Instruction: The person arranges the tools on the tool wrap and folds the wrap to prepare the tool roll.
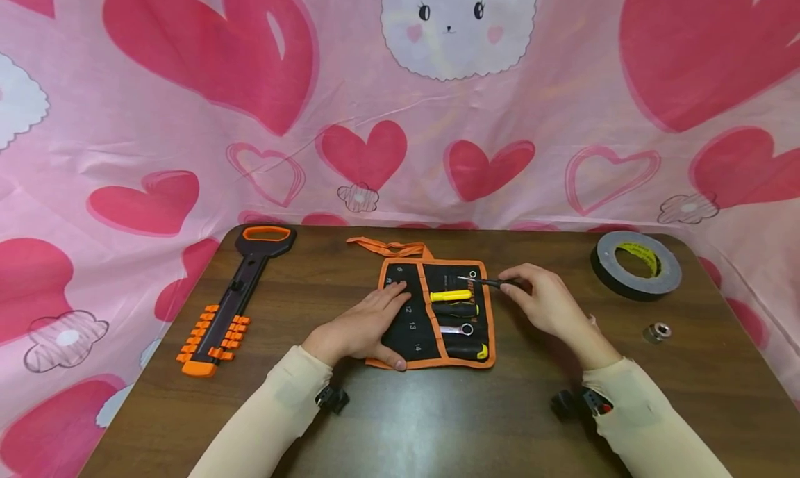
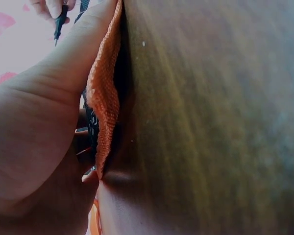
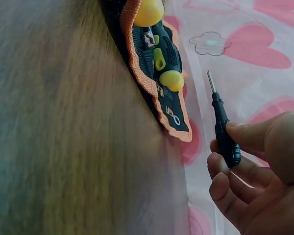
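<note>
A black fabric tool pouch (image 1: 409, 335) with orange edging lies spread on the table. My left hand (image 1: 365, 322) rests on its left half, fingers spread over the numbered pockets. Several tools sit in the right half, among them a yellow handle (image 1: 451, 296), a ring spanner (image 1: 459, 330) and black-and-yellow handles (image 1: 465, 351). My right hand (image 1: 544, 301) pinches a small black screwdriver (image 3: 224, 132) between thumb and fingers, its metal shaft pointing left over the pouch's upper right part. In the right wrist view the screwdriver is apart from the pouch (image 3: 146, 81).
At the left lies a black-and-orange tool holder (image 1: 240, 290) with rows of orange clips. A roll of grey tape (image 1: 669, 269) lies at the back right, with a metal socket (image 1: 657, 333) in front of it. An orange strap (image 1: 394, 246) trails behind the pouch. A heart-patterned cloth hangs behind the table.
</note>
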### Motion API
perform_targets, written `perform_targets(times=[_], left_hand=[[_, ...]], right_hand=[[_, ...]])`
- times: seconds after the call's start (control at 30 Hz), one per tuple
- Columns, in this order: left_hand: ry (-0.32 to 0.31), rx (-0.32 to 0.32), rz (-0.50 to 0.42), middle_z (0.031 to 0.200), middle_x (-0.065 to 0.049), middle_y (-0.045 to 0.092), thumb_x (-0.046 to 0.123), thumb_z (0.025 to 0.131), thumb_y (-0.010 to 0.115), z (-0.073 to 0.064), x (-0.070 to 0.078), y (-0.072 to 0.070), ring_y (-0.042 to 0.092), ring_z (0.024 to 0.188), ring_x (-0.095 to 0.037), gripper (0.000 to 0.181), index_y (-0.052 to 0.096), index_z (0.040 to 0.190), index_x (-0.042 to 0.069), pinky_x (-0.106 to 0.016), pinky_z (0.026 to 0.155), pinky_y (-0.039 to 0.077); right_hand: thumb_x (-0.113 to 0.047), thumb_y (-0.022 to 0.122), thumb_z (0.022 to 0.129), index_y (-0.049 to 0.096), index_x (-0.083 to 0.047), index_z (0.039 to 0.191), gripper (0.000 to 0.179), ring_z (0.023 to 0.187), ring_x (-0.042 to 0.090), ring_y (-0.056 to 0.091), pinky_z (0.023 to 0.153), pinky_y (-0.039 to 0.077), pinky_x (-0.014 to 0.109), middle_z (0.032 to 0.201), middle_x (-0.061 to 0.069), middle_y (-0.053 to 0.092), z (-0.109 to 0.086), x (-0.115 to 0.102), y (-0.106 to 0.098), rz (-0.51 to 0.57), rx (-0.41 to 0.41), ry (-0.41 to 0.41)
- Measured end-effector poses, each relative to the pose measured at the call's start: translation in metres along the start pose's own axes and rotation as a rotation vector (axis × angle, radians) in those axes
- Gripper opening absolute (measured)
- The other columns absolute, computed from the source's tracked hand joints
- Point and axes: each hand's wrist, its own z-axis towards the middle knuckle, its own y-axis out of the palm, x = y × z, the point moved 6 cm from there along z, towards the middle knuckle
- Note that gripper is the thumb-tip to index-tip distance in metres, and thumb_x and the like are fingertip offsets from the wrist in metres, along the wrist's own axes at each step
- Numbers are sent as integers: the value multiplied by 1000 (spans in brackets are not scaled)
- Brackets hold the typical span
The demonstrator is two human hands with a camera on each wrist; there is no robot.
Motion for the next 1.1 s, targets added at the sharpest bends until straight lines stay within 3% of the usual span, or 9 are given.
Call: perform_targets(times=[0.73, 1.1], left_hand=[[-1, 9, -5, 184, -7, 10, 64, 79, 90, -1, 0, -4, 11, 170, -27, 126, 23, 172, 12, -49, 138, 15], [5, 2, -2, 184, -7, 9, 66, 79, 88, 0, 0, -2, 11, 170, -28, 126, 23, 172, 12, -49, 138, 16]], right_hand=[[-13, 74, 103, 78, -4, 124, 23, 106, 35, 68, 101, 56, 60, 121, 18, 77, 18, -3, 15, -8, -20, -32], [-14, 73, 104, 78, -4, 125, 24, 107, 35, 66, 104, 55, 61, 124, 19, 76, 24, -3, 23, -4, -53, -8]])
